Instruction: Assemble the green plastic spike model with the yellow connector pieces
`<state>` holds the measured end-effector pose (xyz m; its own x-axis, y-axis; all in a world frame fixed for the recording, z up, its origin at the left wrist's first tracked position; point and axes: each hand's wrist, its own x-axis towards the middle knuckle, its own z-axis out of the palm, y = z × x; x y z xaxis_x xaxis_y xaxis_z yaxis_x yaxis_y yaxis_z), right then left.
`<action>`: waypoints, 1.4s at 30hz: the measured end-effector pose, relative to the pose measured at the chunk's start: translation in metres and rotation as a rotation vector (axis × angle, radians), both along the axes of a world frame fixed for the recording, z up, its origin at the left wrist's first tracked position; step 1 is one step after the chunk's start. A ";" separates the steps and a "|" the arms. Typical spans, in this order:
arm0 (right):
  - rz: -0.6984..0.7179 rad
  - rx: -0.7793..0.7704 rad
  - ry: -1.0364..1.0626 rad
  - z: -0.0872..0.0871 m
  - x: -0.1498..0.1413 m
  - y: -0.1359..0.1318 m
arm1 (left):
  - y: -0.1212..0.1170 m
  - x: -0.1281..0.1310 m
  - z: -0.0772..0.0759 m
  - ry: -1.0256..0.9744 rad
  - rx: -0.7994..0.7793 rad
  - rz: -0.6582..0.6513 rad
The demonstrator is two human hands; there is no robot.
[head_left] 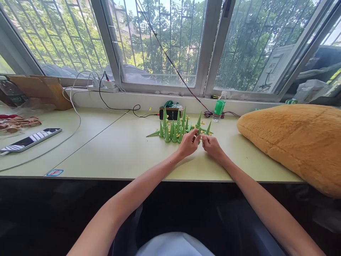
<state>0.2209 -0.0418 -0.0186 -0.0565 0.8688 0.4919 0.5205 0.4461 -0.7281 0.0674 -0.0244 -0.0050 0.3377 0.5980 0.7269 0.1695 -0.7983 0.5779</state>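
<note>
A cluster of green plastic cones [174, 129], some upright and one lying flat at the left, stands on the pale green desk [128, 153] with small yellow pieces among them. My left hand [188, 143] and my right hand [211, 145] meet at the cluster's right side. Both are pinched together on a green cone with a small yellow piece [200, 137] held between the fingertips, just above the desk.
A big orange plush cushion [295, 142] fills the right of the desk. A green water bottle [219, 108] and a small black box [170, 113] stand behind the cones. Cables, a power strip [106, 85], a phone [30, 140] and a cardboard box [45, 89] lie left.
</note>
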 end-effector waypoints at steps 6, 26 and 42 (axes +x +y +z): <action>-0.010 -0.023 0.081 0.000 0.001 0.002 | 0.001 0.002 0.000 0.017 0.037 -0.007; -0.005 0.077 0.001 0.012 -0.007 -0.013 | 0.005 0.004 0.006 -0.220 -0.460 -0.044; -0.108 0.141 -0.031 0.008 -0.001 -0.006 | -0.001 0.000 0.003 -0.043 -0.240 -0.125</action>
